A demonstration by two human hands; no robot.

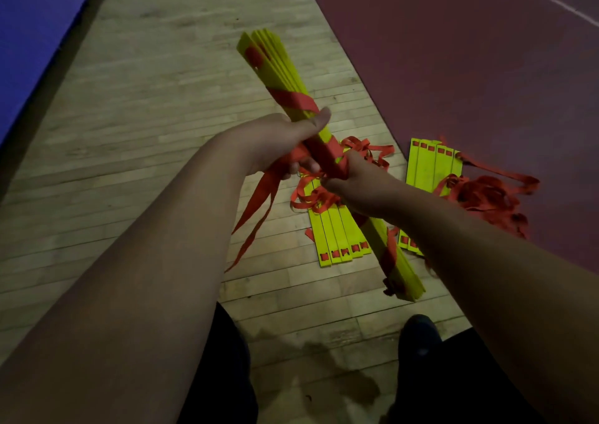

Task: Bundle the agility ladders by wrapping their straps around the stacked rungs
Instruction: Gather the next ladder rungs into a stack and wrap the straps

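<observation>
So, the held stack (pixel 278 66) of yellow rungs is gripped in both hands and tilted, far end up and away, near end down toward the person. Whether the low end touches the ground can't be told.

The left hand (pixel 285 138) is wrapped round the middle of the held stack, fingers curled underneath and the thumb pressed flat along the top edge. The right hand (pixel 353 183) is closed round the held stack just below the left one, fingers curled over the wraps there.

A red strap (pixel 295 99) is wound diagonally round the held stack just above the left thumb, and more turns are seen between the two hands. A loose tail (pixel 259 203) of it is left hanging from under the left hand, dangling below the held stack.

A second ladder (pixel 337 232) is laid flat on the wooden floor (pixel 146 131) right beneath the held stack, rungs side by side, its straps tangled at the far end. A third ladder (pixel 431 164) is spread out to the right of the held stack, with a messy heap of strap spilled onto the red mat (pixel 453 50).

A blue mat (pixel 32 34) is seen well off to the left of the held stack, and a dark shoe (pixel 418 336) just below its low end.
</observation>
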